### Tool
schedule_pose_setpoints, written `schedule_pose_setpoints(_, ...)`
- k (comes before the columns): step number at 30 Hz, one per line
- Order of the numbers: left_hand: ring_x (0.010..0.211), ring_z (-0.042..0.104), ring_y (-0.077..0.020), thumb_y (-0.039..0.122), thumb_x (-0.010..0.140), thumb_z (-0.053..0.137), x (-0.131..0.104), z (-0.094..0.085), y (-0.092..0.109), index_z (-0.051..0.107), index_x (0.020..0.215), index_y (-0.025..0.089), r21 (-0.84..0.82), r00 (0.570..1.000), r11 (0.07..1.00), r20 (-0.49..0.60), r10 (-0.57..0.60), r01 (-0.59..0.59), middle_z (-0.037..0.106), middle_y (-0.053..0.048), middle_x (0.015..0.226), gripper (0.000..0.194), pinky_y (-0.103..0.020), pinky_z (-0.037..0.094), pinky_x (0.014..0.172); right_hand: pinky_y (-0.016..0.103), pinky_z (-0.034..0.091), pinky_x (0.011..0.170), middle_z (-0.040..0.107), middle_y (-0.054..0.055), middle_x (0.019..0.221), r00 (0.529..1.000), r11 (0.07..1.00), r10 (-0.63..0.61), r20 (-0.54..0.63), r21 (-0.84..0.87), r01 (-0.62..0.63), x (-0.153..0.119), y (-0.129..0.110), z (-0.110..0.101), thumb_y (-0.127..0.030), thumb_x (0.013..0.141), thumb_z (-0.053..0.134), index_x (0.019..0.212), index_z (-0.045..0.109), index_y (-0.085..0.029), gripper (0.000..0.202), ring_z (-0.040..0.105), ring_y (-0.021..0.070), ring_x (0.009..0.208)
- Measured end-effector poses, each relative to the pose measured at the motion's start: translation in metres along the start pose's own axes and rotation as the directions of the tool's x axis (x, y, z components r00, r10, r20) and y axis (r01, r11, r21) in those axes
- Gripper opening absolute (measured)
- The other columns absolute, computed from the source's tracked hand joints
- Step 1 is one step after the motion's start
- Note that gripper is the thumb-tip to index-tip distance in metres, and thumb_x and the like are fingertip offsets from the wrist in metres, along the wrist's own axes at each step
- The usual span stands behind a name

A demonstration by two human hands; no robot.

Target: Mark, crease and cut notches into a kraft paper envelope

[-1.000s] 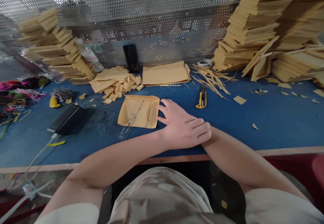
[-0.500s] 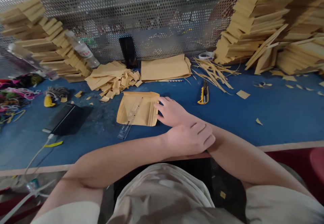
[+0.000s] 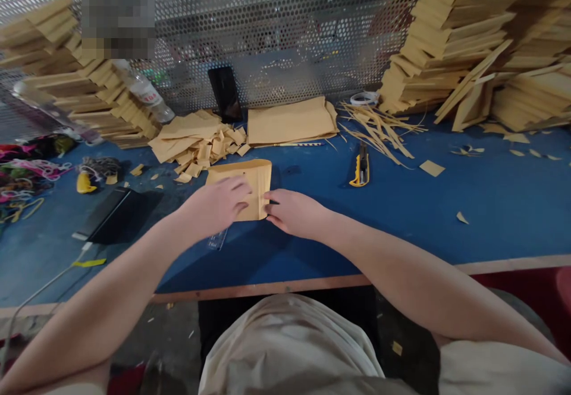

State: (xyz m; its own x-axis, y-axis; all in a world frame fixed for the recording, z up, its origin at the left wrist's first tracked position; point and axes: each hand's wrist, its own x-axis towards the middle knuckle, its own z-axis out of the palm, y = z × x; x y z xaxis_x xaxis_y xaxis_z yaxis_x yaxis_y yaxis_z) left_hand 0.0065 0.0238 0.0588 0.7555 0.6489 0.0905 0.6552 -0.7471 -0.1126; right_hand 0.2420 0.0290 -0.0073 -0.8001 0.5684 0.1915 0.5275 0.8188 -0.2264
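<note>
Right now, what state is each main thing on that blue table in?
Creased tan paper piece: unfastened, partly covered.
Clear plastic ruler: partly hidden.
Yellow-and-black utility knife: lying down, blade position unclear.
Black rectangular phone: propped up, screen dark.
Black boxy device: white cable plugged in.
Clear plastic bottle: tilted, fill level unclear.

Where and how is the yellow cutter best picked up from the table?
Probably by the yellow handle of the cutter, at its near end, with the right hand coming from the near side and closing across its width. It lies lengthwise away from the person, with its dark end pointing toward the paper strips. Whether a blade sticks out there is too small to tell.
</note>
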Motion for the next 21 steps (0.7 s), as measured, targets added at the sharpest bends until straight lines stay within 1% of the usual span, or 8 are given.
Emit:
schedule_pose_setpoints(4, 0.132, 0.067, -0.0302, 0.035, 0.099, 0.067, -0.012, 0.026, -0.029, 0.065, 0.134, 0.016, -0.06, 0.986, 0.994, 0.149, -0.078, 0.088, 0.066, -0.017, 0.148, 0.041, -0.039, 0.054, 0.107, 0.039, 0.056, 0.101, 0.074, 0.017, 0.122, 0.997, 0.997, 0.08, 0.015, 0.005, -0.08, 0.002, 0.006, -0.005, -0.014, 0.103, 0.056, 0.114, 0.076, -0.011, 0.022, 0.07, 0.0267, 0.113)
schedule_pose_setpoints(8, 0.143, 0.061, -0.0338, 0.047, 0.096, 0.073, -0.01, 0.044, -0.024, 0.055, 0.15, 0.018, -0.121, 0.973, 0.984, 0.208, -0.103, 0.13, 0.059, -0.018, 0.159, 0.064, -0.044, 0.051, 0.114, 0.033, 0.055, 0.1, 0.074, 0.009, 0.123, 0.986, 0.987, 0.158, 0.043, 0.013, -0.159, 0.001, 0.007, -0.017, -0.016, 0.097, 0.064, 0.113, 0.076, -0.02, 0.021, 0.07, 0.0226, 0.113)
schedule_pose_setpoints(11, 0.145, 0.058, -0.0377, 0.057, 0.098, 0.067, -0.006, 0.051, -0.016, 0.055, 0.149, 0.013, -0.158, 0.974, 0.976, 0.194, -0.118, 0.149, 0.057, -0.023, 0.159, 0.068, -0.05, 0.049, 0.118, 0.036, 0.055, 0.099, 0.071, 0.01, 0.128, 0.923, 0.922, 0.385, 0.002, -0.052, -0.384, -0.008, 0.017, -0.039, -0.023, 0.098, 0.06, 0.12, 0.073, -0.023, 0.025, 0.067, 0.0256, 0.115)
schedule_pose_setpoints(12, 0.146, 0.057, -0.0384, 0.057, 0.101, 0.063, -0.005, 0.053, -0.013, 0.057, 0.147, 0.012, -0.167, 0.975, 0.974, 0.184, -0.122, 0.153, 0.056, -0.024, 0.159, 0.065, -0.051, 0.048, 0.118, 0.041, 0.055, 0.098, 0.07, 0.014, 0.127, 0.862, 0.858, 0.505, -0.038, -0.09, -0.507, -0.013, 0.024, -0.047, -0.027, 0.101, 0.055, 0.124, 0.071, -0.021, 0.029, 0.067, 0.0295, 0.115)
schedule_pose_setpoints(14, 0.146, 0.058, -0.0367, 0.051, 0.106, 0.053, -0.003, 0.055, -0.01, 0.059, 0.143, 0.011, -0.188, 0.98, 0.971, 0.164, -0.116, 0.147, 0.058, -0.024, 0.158, 0.055, -0.051, 0.049, 0.117, 0.052, 0.055, 0.093, 0.065, 0.025, 0.128, 0.673, 0.656, 0.729, -0.123, -0.154, -0.739, -0.025, 0.045, -0.062, -0.034, 0.103, 0.05, 0.131, 0.066, -0.013, 0.039, 0.066, 0.0396, 0.115)
schedule_pose_setpoints(17, 0.143, 0.062, -0.0304, 0.038, 0.108, 0.049, -0.001, 0.057, -0.01, 0.061, 0.141, 0.014, -0.226, 0.987, 0.969, 0.149, -0.067, 0.1, 0.062, -0.019, 0.155, 0.043, -0.046, 0.051, 0.117, 0.06, 0.054, 0.089, 0.063, 0.034, 0.128, 0.412, 0.383, 0.899, -0.151, -0.188, -0.905, -0.042, 0.082, -0.076, -0.037, 0.098, 0.057, 0.133, 0.061, -0.006, 0.047, 0.065, 0.0483, 0.116)
schedule_pose_setpoints(19, 0.141, 0.063, -0.0278, 0.034, 0.106, 0.053, 0.001, 0.058, -0.012, 0.065, 0.136, 0.017, -0.246, 0.989, 0.967, 0.144, -0.038, 0.073, 0.064, -0.015, 0.154, 0.037, -0.043, 0.052, 0.117, 0.06, 0.054, 0.089, 0.064, 0.035, 0.126, 0.301, 0.275, 0.943, -0.14, -0.182, -0.944, -0.049, 0.104, -0.076, -0.035, 0.095, 0.062, 0.134, 0.059, -0.004, 0.05, 0.066, 0.0487, 0.114)
schedule_pose_setpoints(21, 0.14, 0.064, -0.0283, 0.033, 0.105, 0.056, 0.002, 0.061, -0.013, 0.067, 0.133, 0.016, -0.252, 0.99, 0.965, 0.137, -0.044, 0.078, 0.065, -0.015, 0.154, 0.034, -0.043, 0.053, 0.116, 0.056, 0.055, 0.086, 0.069, 0.031, 0.118, 0.24, 0.221, 0.964, -0.111, -0.159, -0.962, -0.054, 0.12, -0.071, -0.03, 0.091, 0.065, 0.136, 0.056, -0.004, 0.053, 0.07, 0.0442, 0.107)
